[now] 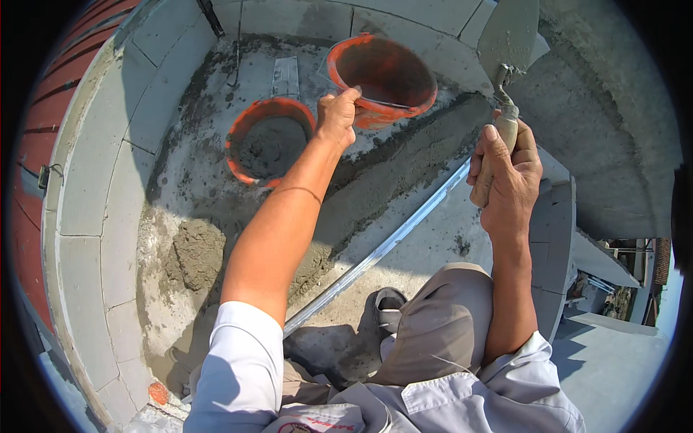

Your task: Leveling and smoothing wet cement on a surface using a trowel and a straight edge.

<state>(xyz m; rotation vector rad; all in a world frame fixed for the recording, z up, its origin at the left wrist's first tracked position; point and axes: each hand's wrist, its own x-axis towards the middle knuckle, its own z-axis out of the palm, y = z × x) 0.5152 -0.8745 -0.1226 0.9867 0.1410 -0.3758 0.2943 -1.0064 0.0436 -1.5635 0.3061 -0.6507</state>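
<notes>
My left hand (338, 115) grips the rim of an orange bucket (393, 113), which is tilted so its dark, mortar-smeared inside shows. In my right hand (505, 169) is a trowel (510, 36), held upright by its wooden handle with the blade pointing away from me; wet mortar clings near its neck. A second orange bucket (242, 130), holding grey mortar (273, 148), stands on the floor left of my left hand. Below the tilted bucket runs a band of spread mortar (404, 169).
A long metal straightedge (382, 249) lies diagonally across the concrete floor. A mortar heap (196, 254) sits at the left. Grey block walls (86, 173) curve around the left and far sides. A flat pale tool (286, 76) lies behind the standing bucket. My sandalled foot (388, 307) is near the straightedge.
</notes>
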